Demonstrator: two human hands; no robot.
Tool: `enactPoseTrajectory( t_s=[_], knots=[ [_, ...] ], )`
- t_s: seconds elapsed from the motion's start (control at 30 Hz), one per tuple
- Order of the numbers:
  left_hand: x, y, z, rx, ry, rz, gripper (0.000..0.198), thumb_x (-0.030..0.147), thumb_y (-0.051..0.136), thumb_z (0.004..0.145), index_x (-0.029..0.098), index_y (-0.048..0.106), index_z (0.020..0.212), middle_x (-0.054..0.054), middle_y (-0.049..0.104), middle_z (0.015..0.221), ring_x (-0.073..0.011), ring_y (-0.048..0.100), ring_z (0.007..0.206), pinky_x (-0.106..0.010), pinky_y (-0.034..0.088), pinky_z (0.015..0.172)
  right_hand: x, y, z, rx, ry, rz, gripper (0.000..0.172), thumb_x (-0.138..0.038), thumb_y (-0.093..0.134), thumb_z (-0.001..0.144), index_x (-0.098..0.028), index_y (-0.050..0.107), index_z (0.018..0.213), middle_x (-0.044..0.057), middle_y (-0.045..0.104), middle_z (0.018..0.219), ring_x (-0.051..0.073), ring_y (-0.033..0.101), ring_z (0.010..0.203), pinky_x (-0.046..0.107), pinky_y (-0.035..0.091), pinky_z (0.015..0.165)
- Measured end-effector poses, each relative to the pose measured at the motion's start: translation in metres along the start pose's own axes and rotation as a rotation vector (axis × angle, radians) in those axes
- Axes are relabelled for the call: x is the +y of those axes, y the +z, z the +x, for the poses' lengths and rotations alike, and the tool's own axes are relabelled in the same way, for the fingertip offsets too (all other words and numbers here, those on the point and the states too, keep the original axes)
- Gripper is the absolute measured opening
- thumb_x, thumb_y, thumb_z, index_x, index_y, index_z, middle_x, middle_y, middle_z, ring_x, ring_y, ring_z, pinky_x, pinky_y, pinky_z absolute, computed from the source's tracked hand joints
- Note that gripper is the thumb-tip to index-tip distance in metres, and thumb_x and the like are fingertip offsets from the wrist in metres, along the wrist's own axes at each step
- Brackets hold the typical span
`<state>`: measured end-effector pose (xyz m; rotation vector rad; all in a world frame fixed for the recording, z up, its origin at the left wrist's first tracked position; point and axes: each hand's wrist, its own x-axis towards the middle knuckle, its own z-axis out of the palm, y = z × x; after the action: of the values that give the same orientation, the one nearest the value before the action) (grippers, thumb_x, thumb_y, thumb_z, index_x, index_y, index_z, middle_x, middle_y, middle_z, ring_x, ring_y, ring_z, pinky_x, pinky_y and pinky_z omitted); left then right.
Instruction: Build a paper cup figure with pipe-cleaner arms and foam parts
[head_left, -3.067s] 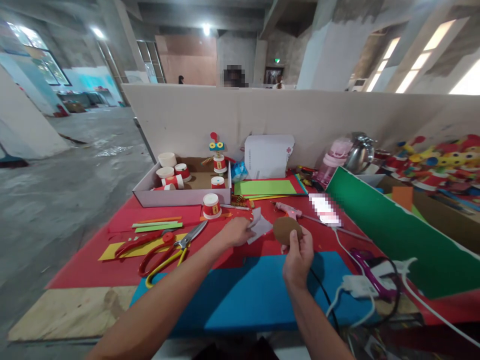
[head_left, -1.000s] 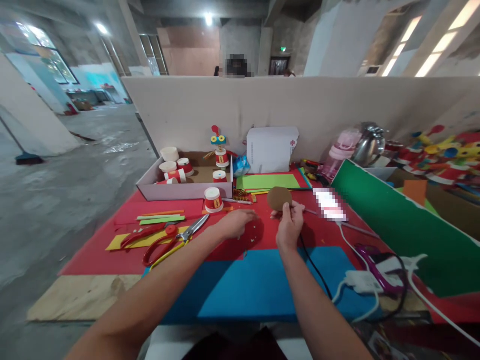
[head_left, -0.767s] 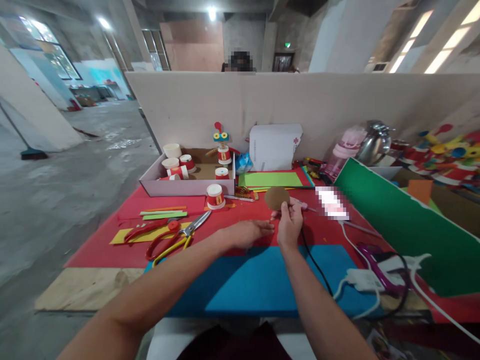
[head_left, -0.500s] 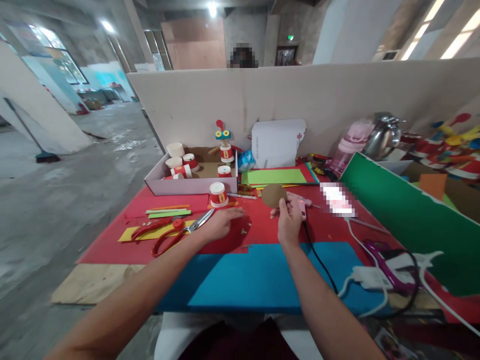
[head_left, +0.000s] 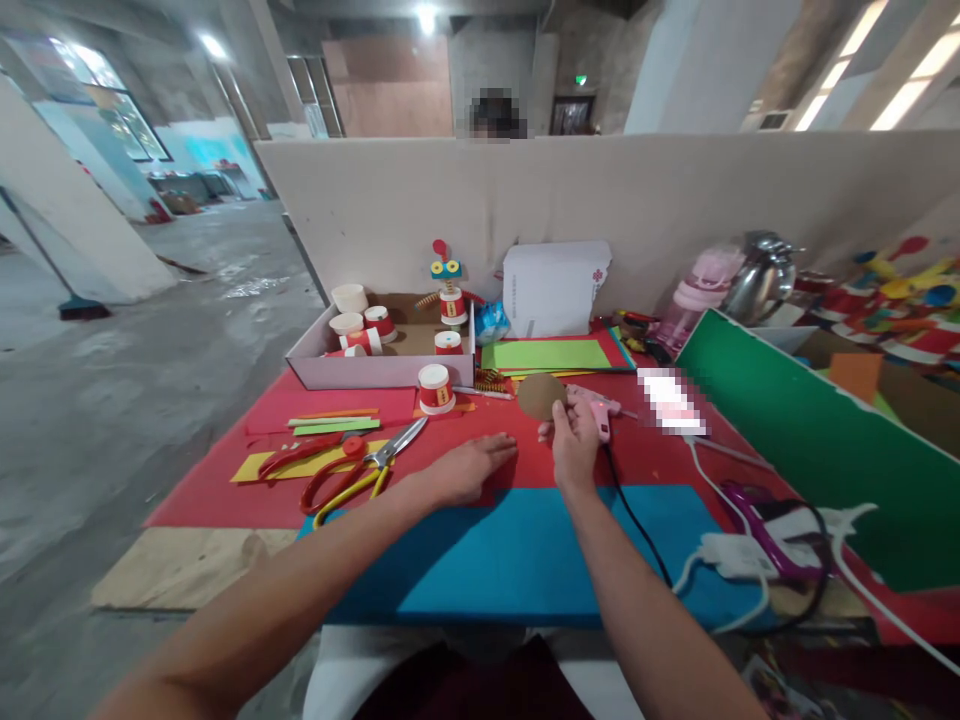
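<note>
My right hand (head_left: pixel 574 440) pinches a round brown cardboard disc (head_left: pixel 541 397) by its right edge, holding it above the red sheet. Just behind that hand lies a pink glue gun (head_left: pixel 600 408), its black cord running toward me. My left hand (head_left: pixel 474 468) is stretched out low over the red sheet (head_left: pixel 450 432), fingers extended and nothing in them. To its left rest scissors (head_left: pixel 367 465) with red and yellow handles, beside red-handled pliers (head_left: pixel 300 455). A red and white paper cup (head_left: pixel 436 388) stands upside down beyond the left hand.
At the back left, a shallow box (head_left: pixel 390 372) holds several paper cups and a small cup figure (head_left: pixel 451 300). Green paper (head_left: pixel 547 354) lies at the back. On the right are a green board (head_left: pixel 817 440), a pink bottle (head_left: pixel 697 295) and a white power strip (head_left: pixel 735 555).
My left hand has moved right and toward me across the red sheet, uncovering more of the scissors. The disc in my right hand has shifted slightly left.
</note>
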<state>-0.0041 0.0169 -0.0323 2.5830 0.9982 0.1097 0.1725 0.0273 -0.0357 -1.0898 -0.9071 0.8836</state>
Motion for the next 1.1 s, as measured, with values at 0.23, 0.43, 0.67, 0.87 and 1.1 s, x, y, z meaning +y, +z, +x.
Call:
enactPoseTrajectory(
  t_s=[0.23, 0.43, 0.67, 0.87, 1.1],
  knots=[
    [-0.001, -0.029, -0.04, 0.089, -0.182, -0.032, 0.036, 0.02, 0.051, 0.086, 0.016, 0.059, 0.12, -0.012, 0.061, 0.122, -0.0247, 0.057, 0.112, -0.035, 0.046, 0.096, 0.005, 0.004, -0.001, -0.171, 0.22, -0.088, 0.03, -0.045, 0.06, 0.068, -0.019, 0.055, 0.082, -0.009, 0.053, 0.045, 0.008, 0.048, 0.035, 0.017, 0.04, 0.033],
    [0.009, -0.015, -0.038, 0.018, -0.355, -0.114, 0.057, 0.044, 0.075, 0.068, 0.015, 0.058, 0.115, -0.013, 0.056, 0.114, -0.0278, 0.058, 0.102, -0.035, 0.048, 0.086, 0.008, 0.004, -0.001, -0.144, 0.196, -0.098, 0.031, -0.043, 0.059, 0.068, -0.019, 0.055, 0.087, -0.008, 0.056, 0.049, 0.008, 0.05, 0.036, 0.017, 0.04, 0.033],
    [0.015, -0.008, -0.01, -0.014, -0.3, -0.015, 0.02, 0.023, 0.063, 0.078, 0.014, 0.066, 0.097, -0.01, 0.061, 0.098, -0.0227, 0.061, 0.09, -0.03, 0.047, 0.079, 0.008, 0.002, 0.0, -0.139, 0.183, -0.086, 0.032, -0.045, 0.06, 0.066, -0.019, 0.054, 0.084, -0.009, 0.055, 0.05, 0.008, 0.049, 0.035, 0.017, 0.04, 0.032],
    [0.021, -0.008, -0.004, -0.031, -0.242, 0.093, 0.02, 0.013, 0.049, 0.083, 0.012, 0.065, 0.095, -0.014, 0.066, 0.099, -0.0249, 0.063, 0.092, -0.033, 0.048, 0.08, 0.011, 0.002, 0.001, -0.156, 0.177, -0.095, 0.035, -0.046, 0.06, 0.066, -0.018, 0.056, 0.087, -0.009, 0.055, 0.05, 0.008, 0.049, 0.035, 0.017, 0.041, 0.033],
    [0.023, -0.011, -0.001, -0.035, -0.286, 0.146, 0.022, 0.006, 0.046, 0.077, 0.013, 0.065, 0.082, -0.014, 0.07, 0.089, -0.0233, 0.065, 0.082, -0.03, 0.048, 0.072, 0.015, -0.001, 0.003, -0.164, 0.173, -0.113, 0.033, -0.045, 0.06, 0.067, -0.018, 0.056, 0.086, -0.009, 0.055, 0.047, 0.008, 0.05, 0.035, 0.017, 0.04, 0.032]
  ],
)
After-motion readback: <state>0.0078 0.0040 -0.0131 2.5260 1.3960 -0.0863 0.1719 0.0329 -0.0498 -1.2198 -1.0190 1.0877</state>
